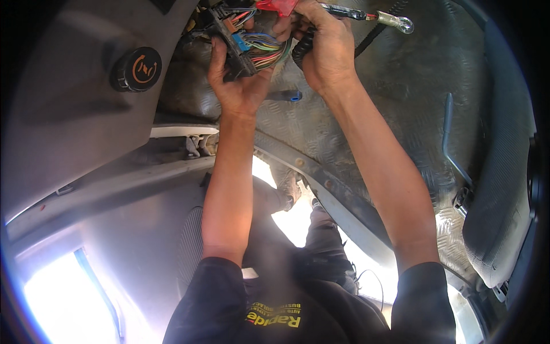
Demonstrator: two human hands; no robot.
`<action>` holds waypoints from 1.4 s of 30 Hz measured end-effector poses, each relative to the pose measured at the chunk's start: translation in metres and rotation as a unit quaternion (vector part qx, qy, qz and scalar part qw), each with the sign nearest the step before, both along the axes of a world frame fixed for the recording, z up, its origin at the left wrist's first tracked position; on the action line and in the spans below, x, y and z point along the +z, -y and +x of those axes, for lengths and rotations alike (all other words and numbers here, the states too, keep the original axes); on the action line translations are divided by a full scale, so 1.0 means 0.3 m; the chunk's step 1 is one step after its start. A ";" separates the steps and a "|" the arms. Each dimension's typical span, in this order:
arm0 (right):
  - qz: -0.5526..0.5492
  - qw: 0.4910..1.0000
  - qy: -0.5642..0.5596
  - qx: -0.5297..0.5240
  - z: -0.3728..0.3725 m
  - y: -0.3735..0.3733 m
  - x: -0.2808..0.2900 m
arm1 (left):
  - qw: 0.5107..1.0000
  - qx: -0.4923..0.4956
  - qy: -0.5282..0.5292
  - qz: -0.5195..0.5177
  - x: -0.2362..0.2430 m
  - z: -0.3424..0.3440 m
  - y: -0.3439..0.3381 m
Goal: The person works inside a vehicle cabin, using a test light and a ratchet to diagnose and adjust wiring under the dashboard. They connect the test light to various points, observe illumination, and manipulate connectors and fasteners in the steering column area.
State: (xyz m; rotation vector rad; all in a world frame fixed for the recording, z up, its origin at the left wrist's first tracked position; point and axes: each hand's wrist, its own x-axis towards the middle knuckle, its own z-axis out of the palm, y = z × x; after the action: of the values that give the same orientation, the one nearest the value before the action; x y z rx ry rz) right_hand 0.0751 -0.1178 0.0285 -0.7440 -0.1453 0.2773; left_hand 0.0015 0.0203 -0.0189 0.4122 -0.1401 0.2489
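My left hand (240,86) holds a black connector block (232,34) from below, its thumb along the side. A blue insert (240,41), an orange-brown insert and bundles of coloured wires (266,54) show on the block. My right hand (329,54) is closed beside it, at a black corrugated sleeve (303,46); what its fingers grip is partly hidden. A red piece (278,6) sits at the top edge between the hands. A slim black tool (355,12) with a silvery, clear end (395,22) sticks out rightward above my right hand.
A grey panel with a round black knob (134,70) is at left. Below the hands lie a checker-plate floor (401,114) and a dark blue-tipped tool (286,96). A seat (498,172) and bent lever (448,132) are at right, a bright doorway (292,218) below.
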 end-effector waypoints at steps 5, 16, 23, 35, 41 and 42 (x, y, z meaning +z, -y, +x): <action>-0.016 0.999 0.034 0.011 -0.001 0.010 -0.002 | 0.999 0.033 -0.031 0.031 0.010 -0.008 0.004; -0.031 0.997 0.063 0.014 -0.005 0.006 -0.006 | 0.991 0.047 -0.011 0.126 0.030 -0.008 0.015; -0.025 0.997 0.069 0.019 0.005 0.006 -0.030 | 0.992 0.056 -0.085 0.076 0.030 -0.018 0.012; -0.011 0.998 0.053 0.018 0.018 0.010 -0.068 | 0.989 0.057 -0.122 0.060 -0.025 0.000 0.004; -0.016 0.998 0.053 0.021 0.006 0.021 -0.041 | 0.995 -0.030 -0.016 0.089 -0.067 0.025 -0.030; -0.020 0.998 0.053 0.020 0.007 0.023 -0.042 | 0.995 -0.033 -0.010 0.091 -0.066 0.029 -0.032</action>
State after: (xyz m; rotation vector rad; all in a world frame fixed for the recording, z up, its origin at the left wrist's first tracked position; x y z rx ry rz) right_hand 0.0774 -0.1246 0.0159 -0.7963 -0.2563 0.2794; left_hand 0.0102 0.0297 -0.0388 0.5907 -0.1567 0.1662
